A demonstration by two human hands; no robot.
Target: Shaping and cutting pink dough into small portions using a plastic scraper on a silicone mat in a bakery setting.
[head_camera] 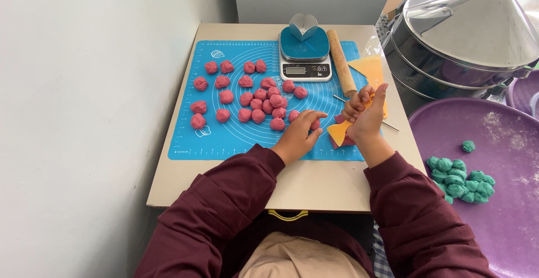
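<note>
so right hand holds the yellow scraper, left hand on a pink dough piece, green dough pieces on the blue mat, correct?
Not quite. In the head view the green dough pieces lie on the purple tray, not the blue mat. The rest holds: right hand holds the yellow scraper, left hand on a pink dough piece.

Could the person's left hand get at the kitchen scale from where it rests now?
Probably yes. The left hand lies on the blue mat, and only low pink dough balls sit between it and the kitchen scale; it could pass over them.

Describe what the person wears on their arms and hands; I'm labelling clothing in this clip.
Both arms are in long dark maroon sleeves reaching the wrists. The left hand and right hand are bare: no gloves, and no rings, watch or bracelets that I can make out.
</note>
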